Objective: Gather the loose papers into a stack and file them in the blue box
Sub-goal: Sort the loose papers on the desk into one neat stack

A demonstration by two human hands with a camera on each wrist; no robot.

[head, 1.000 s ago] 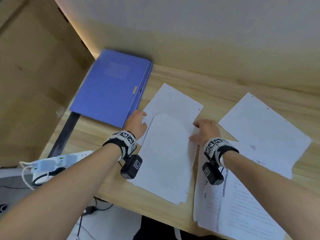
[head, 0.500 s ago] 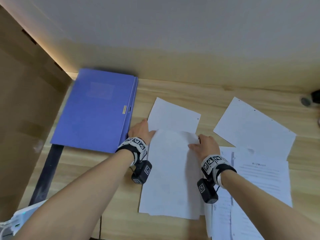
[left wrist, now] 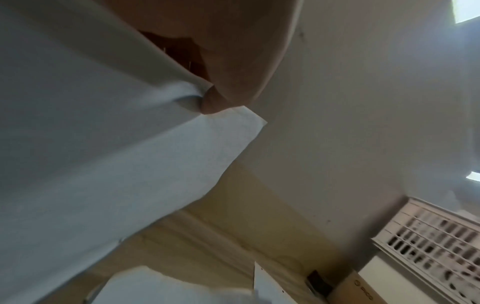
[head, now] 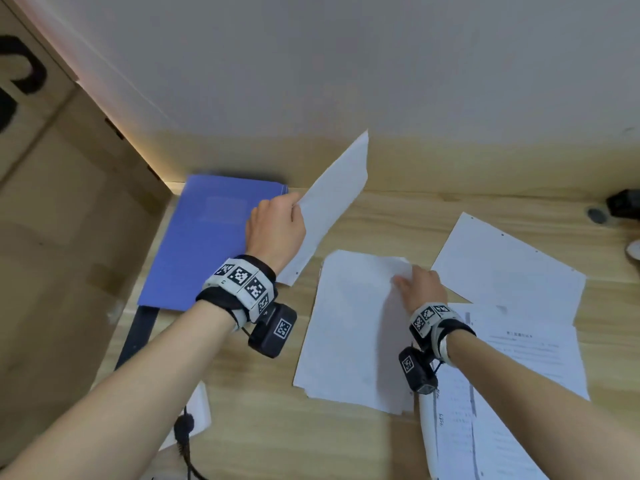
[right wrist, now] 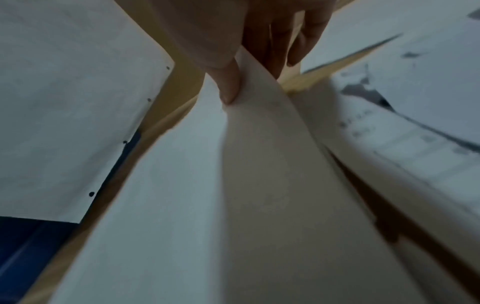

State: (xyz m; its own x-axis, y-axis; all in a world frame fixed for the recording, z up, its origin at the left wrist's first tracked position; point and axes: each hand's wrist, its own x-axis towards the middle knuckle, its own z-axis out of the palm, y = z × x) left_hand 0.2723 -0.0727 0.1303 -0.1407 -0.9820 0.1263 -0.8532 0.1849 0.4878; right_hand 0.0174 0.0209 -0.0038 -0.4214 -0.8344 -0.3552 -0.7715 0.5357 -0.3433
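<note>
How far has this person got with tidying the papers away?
Early days. Nothing is filed: the blue box lies shut on the desk. In hand: the left hand holds one sheet aloft, the right hand pinches the middle pile. Left: the far sheet, printed pages, stacking and filing.

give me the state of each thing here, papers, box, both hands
left hand: pinching a lifted sheet
lifted sheet: raised off the desk, tilted
right hand: pinching the middle stack's corner
middle stack: flat on the desk, far corner lifted
blue box: closed, lying flat
far sheet: loose, flat
printed sheets: loose, overlapping
</note>
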